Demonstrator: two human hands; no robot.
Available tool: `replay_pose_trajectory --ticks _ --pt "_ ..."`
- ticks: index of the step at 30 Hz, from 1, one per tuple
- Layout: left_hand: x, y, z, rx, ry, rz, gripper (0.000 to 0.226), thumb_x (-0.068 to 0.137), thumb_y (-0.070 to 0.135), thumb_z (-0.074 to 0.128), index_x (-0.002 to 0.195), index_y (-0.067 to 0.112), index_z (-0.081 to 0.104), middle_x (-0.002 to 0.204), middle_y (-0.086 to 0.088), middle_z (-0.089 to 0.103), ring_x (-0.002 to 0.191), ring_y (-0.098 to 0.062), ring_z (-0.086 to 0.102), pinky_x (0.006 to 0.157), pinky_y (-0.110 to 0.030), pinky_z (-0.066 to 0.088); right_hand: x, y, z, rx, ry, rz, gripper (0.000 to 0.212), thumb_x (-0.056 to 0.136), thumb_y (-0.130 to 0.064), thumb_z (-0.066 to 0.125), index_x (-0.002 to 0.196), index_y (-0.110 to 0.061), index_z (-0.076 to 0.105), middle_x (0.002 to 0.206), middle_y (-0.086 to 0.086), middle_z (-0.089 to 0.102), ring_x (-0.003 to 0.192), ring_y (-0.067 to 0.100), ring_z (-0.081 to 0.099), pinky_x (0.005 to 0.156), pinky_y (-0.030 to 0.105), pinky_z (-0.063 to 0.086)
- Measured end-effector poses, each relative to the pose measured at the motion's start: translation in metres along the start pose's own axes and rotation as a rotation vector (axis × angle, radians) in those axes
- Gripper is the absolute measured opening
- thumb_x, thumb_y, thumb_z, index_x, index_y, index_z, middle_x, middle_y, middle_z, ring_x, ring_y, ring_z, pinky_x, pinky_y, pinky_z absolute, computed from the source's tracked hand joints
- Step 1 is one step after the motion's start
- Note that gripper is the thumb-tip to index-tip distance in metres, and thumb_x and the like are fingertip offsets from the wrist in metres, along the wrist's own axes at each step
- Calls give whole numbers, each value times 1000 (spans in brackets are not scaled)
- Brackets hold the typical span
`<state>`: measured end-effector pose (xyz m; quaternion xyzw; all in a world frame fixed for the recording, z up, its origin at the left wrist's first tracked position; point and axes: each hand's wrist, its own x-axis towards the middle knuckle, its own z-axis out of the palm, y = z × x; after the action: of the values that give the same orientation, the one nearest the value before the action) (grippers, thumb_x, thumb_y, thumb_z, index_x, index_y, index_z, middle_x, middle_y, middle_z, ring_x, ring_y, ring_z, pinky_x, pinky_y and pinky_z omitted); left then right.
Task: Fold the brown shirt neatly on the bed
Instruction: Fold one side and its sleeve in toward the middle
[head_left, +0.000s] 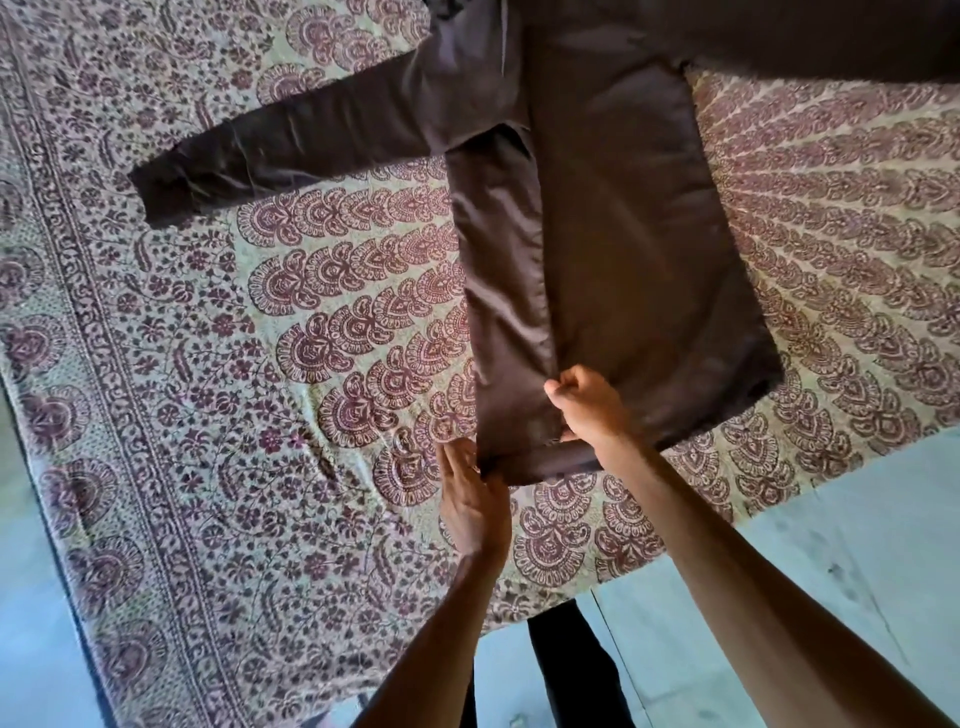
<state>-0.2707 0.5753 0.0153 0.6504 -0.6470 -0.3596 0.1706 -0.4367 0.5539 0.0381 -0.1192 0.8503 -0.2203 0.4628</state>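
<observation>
Sleeve (291, 150) lies spread out far left on the bed (156, 364). Left hand (470, 499) sits at the near-left hem corner of the shirt (623, 260), fingers together; we cannot tell if they pinch it. Right hand (587, 405), just right of it, has curled fingers pinching the folded flap's edge. Shirt lies flat mid-bed, running far to near. We judge a side fold is being set: line up the hem edges, keep the cloth taut and flatten the crease.

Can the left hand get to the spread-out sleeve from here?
Probably yes: the sleeve lies flat on the bedspread with nothing across it, but the left hand pinches the shirt hem and must let go first.
</observation>
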Motion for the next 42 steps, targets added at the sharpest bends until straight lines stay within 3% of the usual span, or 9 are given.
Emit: replay_pose_trajectory --ticks 3,6,14,20,24,29,33,36,42 --pt "-10 -19 0 147 -111 154 28 67 -1 43 89 16 51 85 -2 55 58 -18 48 43 -24 27 1 18 3 -175 98 -2 13 87 -25 62 93 -15 67 99 12 73 92 31 68 80 38 55" --pt "-13 -30 5 287 -178 265 18 74 7 56 89 16 55 84 2 57 59 -19 55 45 -19 28 4 35 7 -189 101 4 12 85 -26 62 92 -19 67 96 13 72 88 33 69 73 47 59" --pt "-6 -43 -2 406 -225 467 21 88 39 58 84 19 57 81 2 55 66 -14 54 53 -24 41 5 43 0 -374 114 -50 19 82 -38 69 89 -20 67 99 11 70 95 33 66 79 34 51" --pt "46 -23 -3 318 -182 502 18 97 25 44 98 12 58 92 -3 57 75 -14 50 64 -35 51 9 37 -13 -528 80 -63 28 80 -43 69 94 -20 71 101 10 71 97 31 67 80 35 53" --pt "85 -6 7 400 -395 561 26 89 30 59 111 18 55 115 -3 56 96 -20 54 75 -34 49 22 16 -20 -459 51 -58 28 77 -41 72 94 -18 73 100 11 72 98 31 67 82 35 54" --pt "102 3 7 371 -573 598 17 88 29 59 98 16 60 98 -5 63 92 -27 59 71 -39 54 31 2 -22 -492 -47 -45 28 74 -35 74 89 -12 71 94 13 72 93 29 69 75 33 54" --pt "116 13 1 346 -538 614 17 93 27 50 92 14 61 87 -8 67 76 -30 66 60 -38 52 34 -13 -23 -583 16 -48 24 73 -33 71 90 -16 71 96 10 71 94 30 68 77 34 55" --pt "150 29 3 377 -404 616 8 87 19 58 92 14 62 92 -7 64 82 -29 63 63 -37 52 43 -37 -32 -556 68 -42 22 77 -36 71 91 -19 71 100 8 69 98 31 66 79 33 52" --pt "257 79 8 294 -261 554 23 84 16 58 105 9 62 100 -11 62 91 -31 59 71 -41 54 104 -116 -50 -374 148 -134 11 78 -33 68 78 -23 63 93 5 71 96 27 65 79 33 53"
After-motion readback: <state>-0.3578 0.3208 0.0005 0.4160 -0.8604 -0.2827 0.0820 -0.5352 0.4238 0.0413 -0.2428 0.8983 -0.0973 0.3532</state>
